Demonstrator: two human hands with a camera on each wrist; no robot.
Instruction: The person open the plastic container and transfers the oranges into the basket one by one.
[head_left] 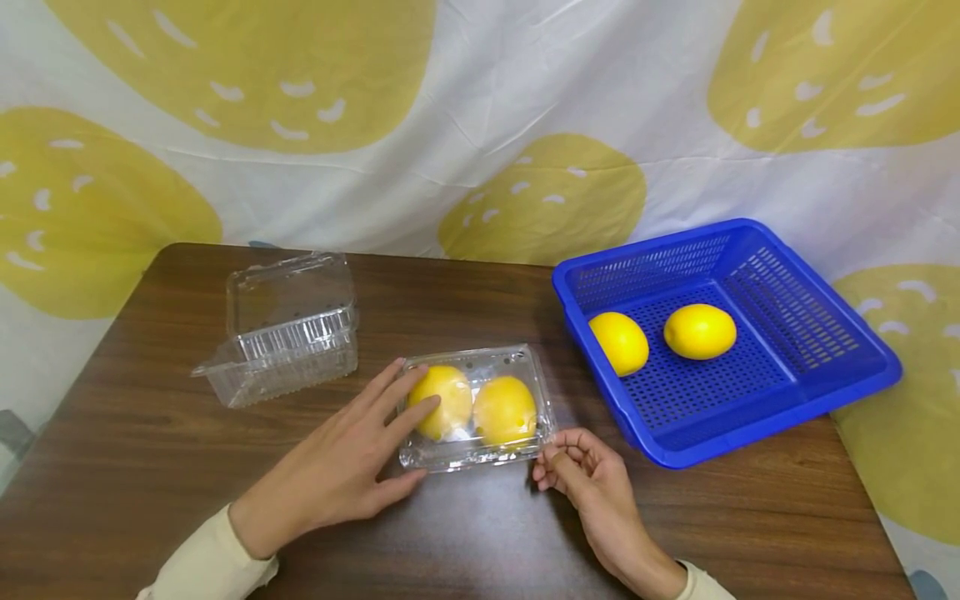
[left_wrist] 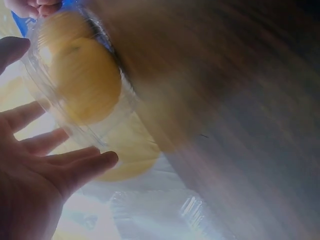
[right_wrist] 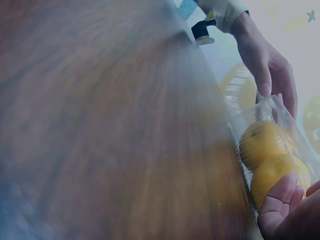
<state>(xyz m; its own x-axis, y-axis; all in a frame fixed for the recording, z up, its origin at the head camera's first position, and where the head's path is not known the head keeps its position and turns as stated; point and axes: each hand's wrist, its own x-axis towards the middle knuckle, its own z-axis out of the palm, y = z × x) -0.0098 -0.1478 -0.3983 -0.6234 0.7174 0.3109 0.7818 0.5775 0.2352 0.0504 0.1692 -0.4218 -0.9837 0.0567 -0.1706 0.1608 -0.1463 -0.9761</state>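
On brown wood-look table, clear rectangular plastic clamshell w/ two round yellow lemons inside. L hand spread, touching L end, nothing gripped; R hand curled, pinching near R corner. Prob. lid-fastening step; next likely needs edge press.

Cut off by the head view's lower edge: left sleeve and right sleeve. Partly hidden behind the left rim of the blue basket: single lemon. Cropped at left in the left wrist view: left hand; blurred there: boxed lemons. Cropped at right in the right wrist view: right hand.
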